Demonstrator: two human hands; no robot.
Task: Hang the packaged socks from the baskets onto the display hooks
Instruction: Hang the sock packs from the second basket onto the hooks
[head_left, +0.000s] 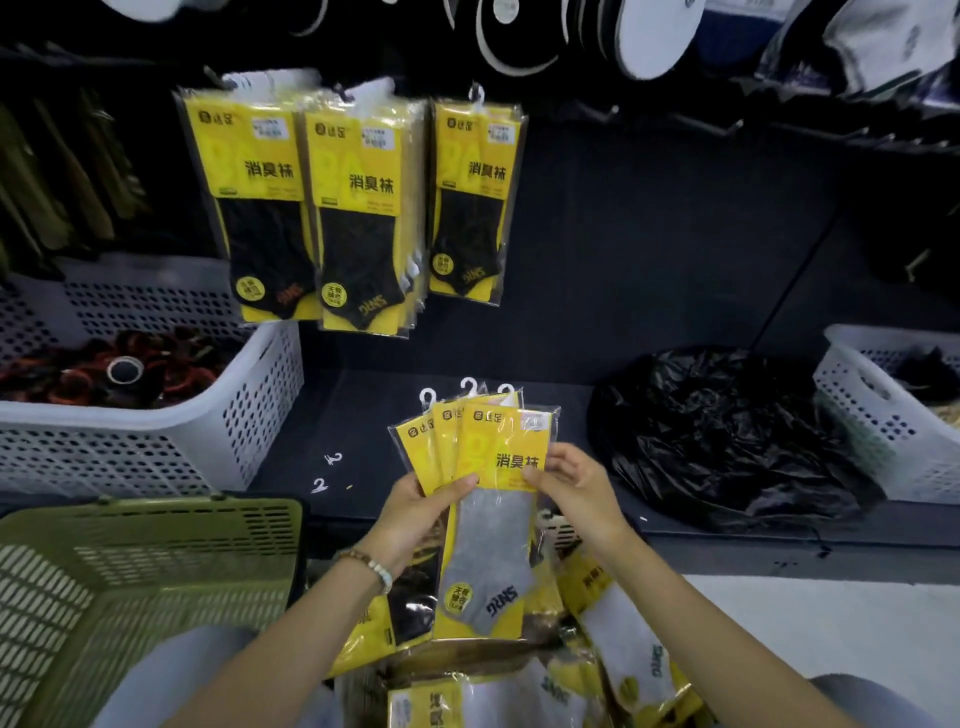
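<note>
A fan of three yellow sock packs with white plastic hangers sits in front of me; the front one shows a grey sock. My left hand grips the fan's left edge, thumb across the front. My right hand pinches the right edge of the front pack. On the dark display wall above hang three bunches of yellow packs with black socks. More packs lie heaped in a basket below my arms. Bare display hooks stick out to the right of the hung packs.
A white perforated basket with dark rolled items stands at left, and an olive green basket is near my left arm. A crumpled black plastic bag lies on the shelf at right, beside another white basket. Two loose white hooks lie on the shelf.
</note>
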